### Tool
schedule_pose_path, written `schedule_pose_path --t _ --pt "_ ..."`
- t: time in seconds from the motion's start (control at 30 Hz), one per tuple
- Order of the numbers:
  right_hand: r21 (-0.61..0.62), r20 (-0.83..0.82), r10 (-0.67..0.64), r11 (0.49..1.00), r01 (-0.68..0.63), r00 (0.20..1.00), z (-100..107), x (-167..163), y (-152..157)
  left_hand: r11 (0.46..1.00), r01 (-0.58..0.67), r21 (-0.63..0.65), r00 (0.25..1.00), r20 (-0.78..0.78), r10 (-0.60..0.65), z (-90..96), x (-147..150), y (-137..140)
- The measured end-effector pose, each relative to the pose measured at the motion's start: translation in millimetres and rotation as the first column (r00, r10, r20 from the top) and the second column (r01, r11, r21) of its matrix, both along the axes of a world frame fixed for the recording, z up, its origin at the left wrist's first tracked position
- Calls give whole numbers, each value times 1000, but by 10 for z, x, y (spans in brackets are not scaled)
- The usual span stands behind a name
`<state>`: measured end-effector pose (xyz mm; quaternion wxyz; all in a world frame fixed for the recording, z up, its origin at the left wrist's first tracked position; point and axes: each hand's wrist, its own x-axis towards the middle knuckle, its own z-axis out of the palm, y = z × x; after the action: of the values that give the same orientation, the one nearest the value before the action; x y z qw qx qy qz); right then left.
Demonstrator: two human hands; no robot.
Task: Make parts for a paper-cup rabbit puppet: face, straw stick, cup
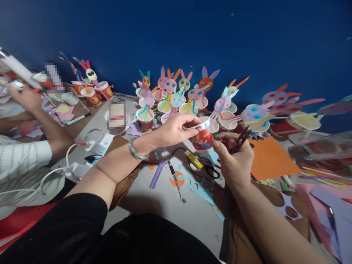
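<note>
My left hand [178, 128], with a bangle on its wrist, is closed around a red paper cup [202, 141] with a white rim, tilted above the table. On its right side, the fingertips of my right hand [238, 157] meet or nearly meet the cup. A dark tool with two pointed tips [242, 138] sticks up from that hand, its lower part hidden by the fingers. Below the cup lie black-handled scissors [213, 170], a yellow-labelled object [194, 160], a pen [176, 179], purple strips [156, 175] and an orange paper face [177, 178].
Several paper cups with rabbit-like paper heads [177, 98] stand along the blue wall [176, 36]. Orange paper [272, 157] lies at right. A white power strip [93, 154] with cables is at left, beside another person's arm [49, 117]. A clear plastic container [321, 145] sits far right.
</note>
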<state>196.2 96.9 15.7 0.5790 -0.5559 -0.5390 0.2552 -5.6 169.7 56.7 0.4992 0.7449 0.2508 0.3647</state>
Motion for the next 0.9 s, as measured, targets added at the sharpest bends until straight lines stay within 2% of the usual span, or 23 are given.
schedule_pose_path --t 0.13,0.37,0.57,0.77,0.9 --pt "-130 -202 139 977 -167 969 50 -80 -13 999 46 -1 998 51 -46 -8 -8 -12" --pt "-199 -261 272 924 -327 926 47 -143 -38 999 2 49 998 64 -5 5 5 -46" --pt "-205 -289 272 919 -336 918 -23 -153 -33 998 15 63 997 81 -20 -31 18 -41" --pt "-202 -224 255 932 -300 941 4 -157 -40 999 44 -3 993 112 -44 -53 18 -37" --pt "-190 -234 275 928 -322 932 -12 -161 -42 999 42 -10 992 118 -41 -68 19 -22"
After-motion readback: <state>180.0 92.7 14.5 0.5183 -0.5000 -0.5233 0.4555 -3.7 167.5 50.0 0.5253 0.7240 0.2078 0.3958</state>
